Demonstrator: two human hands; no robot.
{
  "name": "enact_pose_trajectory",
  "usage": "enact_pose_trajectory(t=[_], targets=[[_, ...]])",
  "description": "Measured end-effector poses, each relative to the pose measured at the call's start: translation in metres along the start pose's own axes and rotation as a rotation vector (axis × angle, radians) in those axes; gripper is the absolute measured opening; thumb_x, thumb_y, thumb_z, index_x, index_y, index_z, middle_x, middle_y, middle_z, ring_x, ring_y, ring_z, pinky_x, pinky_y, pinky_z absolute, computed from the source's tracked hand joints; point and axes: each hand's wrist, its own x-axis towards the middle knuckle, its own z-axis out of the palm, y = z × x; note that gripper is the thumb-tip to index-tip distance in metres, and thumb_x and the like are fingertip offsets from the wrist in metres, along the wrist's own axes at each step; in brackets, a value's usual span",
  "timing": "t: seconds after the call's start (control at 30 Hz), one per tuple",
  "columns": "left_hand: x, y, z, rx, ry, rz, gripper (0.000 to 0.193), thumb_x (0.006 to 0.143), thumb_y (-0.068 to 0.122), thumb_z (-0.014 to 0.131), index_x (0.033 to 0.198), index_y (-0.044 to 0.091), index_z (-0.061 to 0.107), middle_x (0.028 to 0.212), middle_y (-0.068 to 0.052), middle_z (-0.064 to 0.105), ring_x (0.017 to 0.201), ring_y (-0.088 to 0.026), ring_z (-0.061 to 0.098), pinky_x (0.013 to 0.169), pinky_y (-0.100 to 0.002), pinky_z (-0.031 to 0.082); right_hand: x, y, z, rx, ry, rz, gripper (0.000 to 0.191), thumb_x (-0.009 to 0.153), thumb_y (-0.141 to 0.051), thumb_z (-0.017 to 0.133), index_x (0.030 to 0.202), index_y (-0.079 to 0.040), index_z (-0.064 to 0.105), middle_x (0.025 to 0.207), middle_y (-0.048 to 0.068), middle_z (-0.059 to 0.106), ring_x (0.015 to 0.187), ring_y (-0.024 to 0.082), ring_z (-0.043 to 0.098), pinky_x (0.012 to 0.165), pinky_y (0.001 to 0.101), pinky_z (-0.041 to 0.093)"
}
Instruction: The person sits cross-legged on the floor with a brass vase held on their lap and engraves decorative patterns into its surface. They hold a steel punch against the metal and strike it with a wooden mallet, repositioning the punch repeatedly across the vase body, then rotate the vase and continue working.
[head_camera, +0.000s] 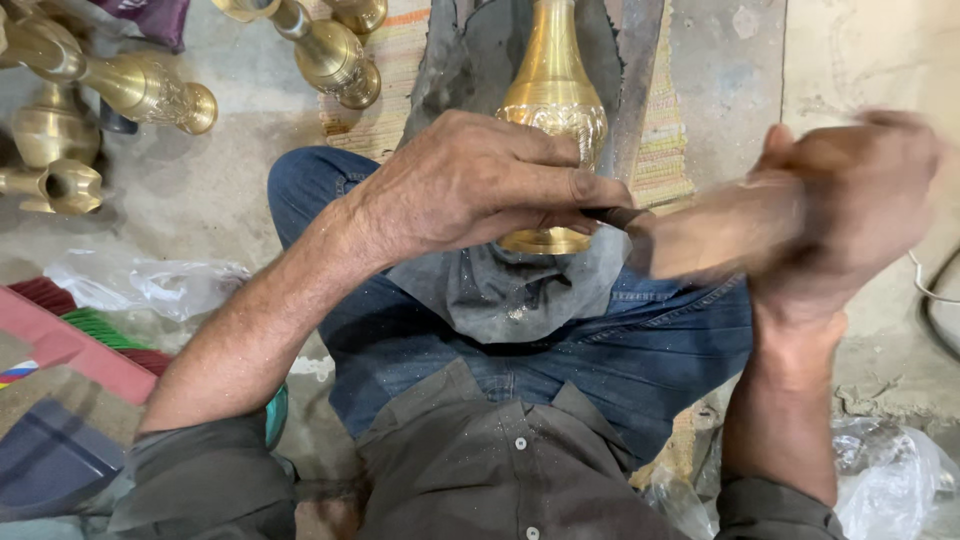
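Observation:
A brass vase (552, 95) lies on a dark grey cloth (500, 290) over my lap, its neck pointing away from me. My left hand (480, 180) is clamped over the vase's lower body and pinches a thin dark tool (615, 215) against it. My right hand (850, 210) is blurred by motion and grips a wooden mallet (720, 235), whose head is at the end of the dark tool. The base of the vase (545, 241) shows just under my left fingers.
Several other brass vases (150, 90) (335, 55) lie on the concrete floor at the upper left. Crumpled clear plastic (150, 285) sits at the left and another piece (890, 480) at the lower right. A striped mat (660, 150) is under the vase. A red and green object (70, 335) is at the left.

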Motion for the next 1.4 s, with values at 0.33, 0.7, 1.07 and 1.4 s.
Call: enact_pose_trajectory(t=[0.33, 0.7, 1.07, 1.4], targets=[[-0.005, 0.013, 0.001, -0.034, -0.028, -0.107, 0.049, 0.095, 0.024, 0.078, 0.141, 0.033, 0.063, 0.105, 0.008, 0.072, 0.098, -0.015, 0.072, 0.08, -0.031, 0.064, 0.001, 0.0, 0.005, 0.255, 0.084, 0.106, 0.02, 0.105, -0.009, 0.079, 0.102, -0.007, 0.059, 0.1, 0.008, 0.061, 0.1, 0.027, 0.061, 0.109, 0.0536, 0.053], [-0.02, 0.008, 0.031, -0.596, 0.82, -0.455, 0.027, 0.109, 0.003, 0.068, 0.135, 0.007, 0.062, 0.126, -0.009, 0.072, 0.102, -0.016, 0.077, 0.09, -0.03, 0.07, 0.048, 0.006, 0.018, 0.389, -0.09, 0.105, 0.034, 0.11, 0.0, 0.073, 0.135, 0.008, 0.052, 0.109, 0.011, 0.065, 0.102, 0.022, 0.066, 0.094, 0.0373, 0.057], [-0.032, 0.02, 0.062, -0.459, 0.897, -0.908, 0.026, 0.106, 0.015, 0.063, 0.13, 0.004, 0.065, 0.105, -0.008, 0.078, 0.089, -0.014, 0.077, 0.074, -0.027, 0.067, 0.081, -0.007, 0.059, 0.578, -0.85, 0.43, 0.066, 0.079, -0.042, 0.089, 0.125, -0.006, 0.059, 0.108, 0.014, 0.075, 0.097, 0.022, 0.076, 0.085, 0.0427, 0.062], [-0.017, 0.047, 0.052, -0.271, 0.749, -0.962, 0.021, 0.107, 0.015, 0.064, 0.123, 0.001, 0.063, 0.106, -0.01, 0.079, 0.096, -0.017, 0.079, 0.08, -0.032, 0.063, 0.051, 0.0, 0.081, 0.819, -0.84, 0.447, 0.084, 0.072, -0.036, 0.095, 0.138, -0.006, 0.052, 0.12, 0.015, 0.069, 0.116, 0.024, 0.07, 0.095, 0.0385, 0.06]])
